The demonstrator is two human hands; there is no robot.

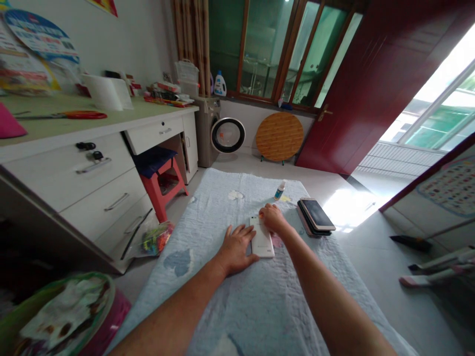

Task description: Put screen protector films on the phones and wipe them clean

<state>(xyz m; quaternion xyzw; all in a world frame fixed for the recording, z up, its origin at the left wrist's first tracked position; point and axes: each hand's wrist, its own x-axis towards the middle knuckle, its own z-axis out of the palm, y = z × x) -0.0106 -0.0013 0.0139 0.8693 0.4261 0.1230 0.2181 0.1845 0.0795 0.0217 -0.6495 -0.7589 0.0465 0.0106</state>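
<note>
A white smartphone [262,243] lies back side up on the light blue quilted cloth [218,207]. My left hand [236,248] rests flat along its left edge, fingers spread and holding nothing. At the phone's upper right corner, my right hand [271,217] is closed with its fingertips pressed down near the camera end. Whatever those fingers grip is too small or hidden to name. A small spray bottle [280,190] stands just beyond my right hand. To the right sits a stack of phones [316,216], the top one with its dark screen up.
Left of the cloth are a white desk [104,178], a red stool [163,180] and a pink bin [111,316] with waste. A washing machine [206,133] with its door open, a round wooden tabletop [279,136] and a dark red door [356,94] stand at the back.
</note>
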